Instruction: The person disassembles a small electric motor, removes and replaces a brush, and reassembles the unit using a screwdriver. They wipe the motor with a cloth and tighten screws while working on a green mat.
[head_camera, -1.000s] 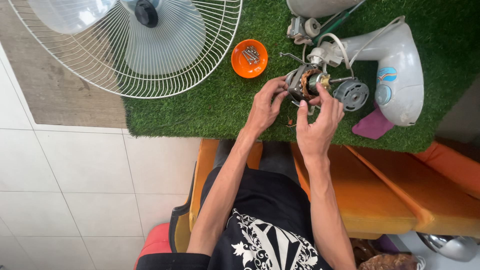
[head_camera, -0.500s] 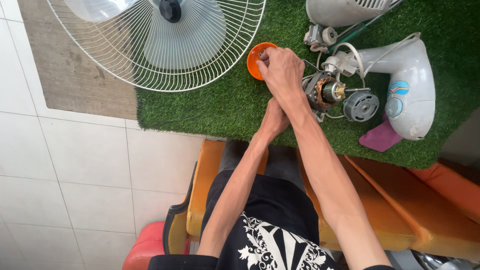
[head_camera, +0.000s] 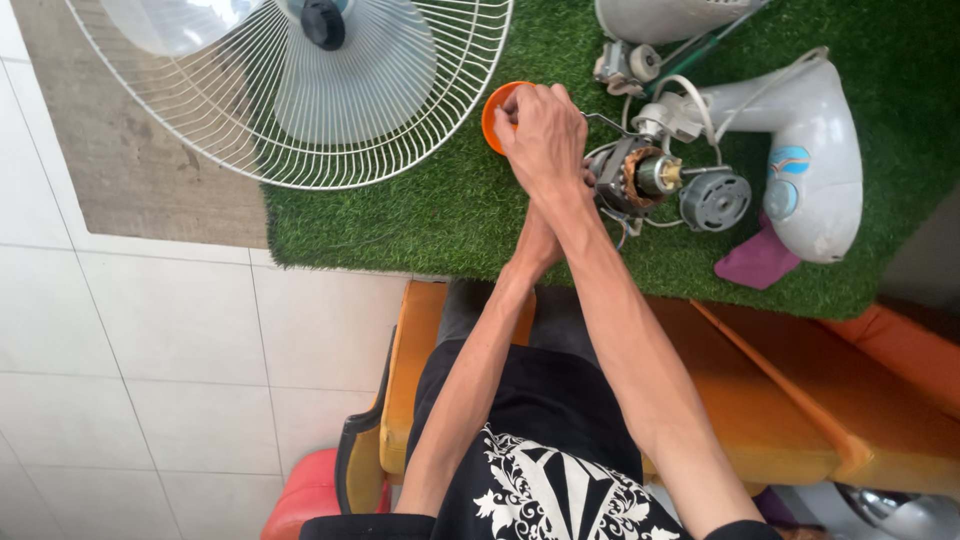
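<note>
My right hand (head_camera: 545, 130) reaches across to the left and hovers with curled fingers over a small orange bowl (head_camera: 493, 112) on the green turf mat (head_camera: 420, 215). Its fingertips are hidden, so I cannot tell whether it holds anything. My left hand (head_camera: 537, 238) lies mostly under my right forearm, next to a bare fan motor (head_camera: 640, 180) with copper windings and loose wires. Its fingers are hidden too. To the right of the motor lies the white fan housing (head_camera: 810, 150).
A white wire fan guard with translucent blades (head_camera: 300, 90) lies at the mat's upper left. A purple cloth (head_camera: 757, 262) sits below the housing. Another white fan part (head_camera: 660, 15) and a small grey gear unit (head_camera: 625, 65) lie at the top. I sit on an orange seat (head_camera: 790, 400) over white floor tiles.
My right hand left the motor and moved left to the orange bowl, crossing over my left arm. My left hand stayed by the motor. The camera shifted closer.
</note>
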